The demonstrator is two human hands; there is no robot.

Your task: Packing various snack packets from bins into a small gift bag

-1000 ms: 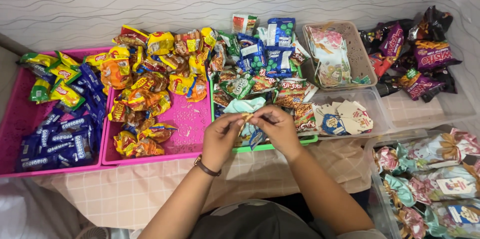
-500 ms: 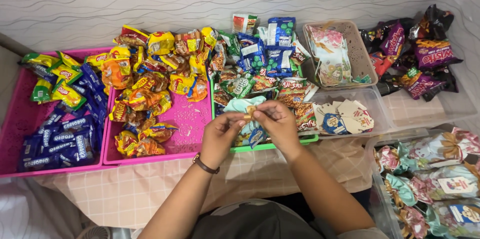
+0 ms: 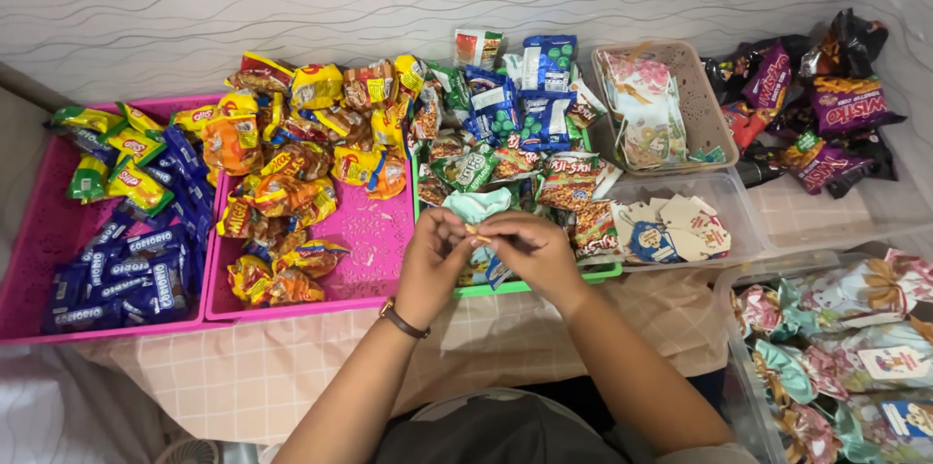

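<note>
My hands closer together now: left hand (image 3: 434, 252) and right hand (image 3: 530, 248) fingertips meeting over gold tie (image 3: 473, 227), pinched tighter than half second back. Tie loop mostly hidden now, was showing between fingers. Teal pouch top (image 3: 478, 202) squeezed narrower, sits slightly higher over green tray's front edge (image 3: 544, 281).

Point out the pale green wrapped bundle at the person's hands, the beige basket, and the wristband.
Pale green wrapped bundle (image 3: 478, 202), head view, on its gathered top above the hands.
Beige basket (image 3: 702, 106), head view, on its bare right inner wall.
Wristband (image 3: 401, 319), head view, on the dark strap across the left wrist.
</note>
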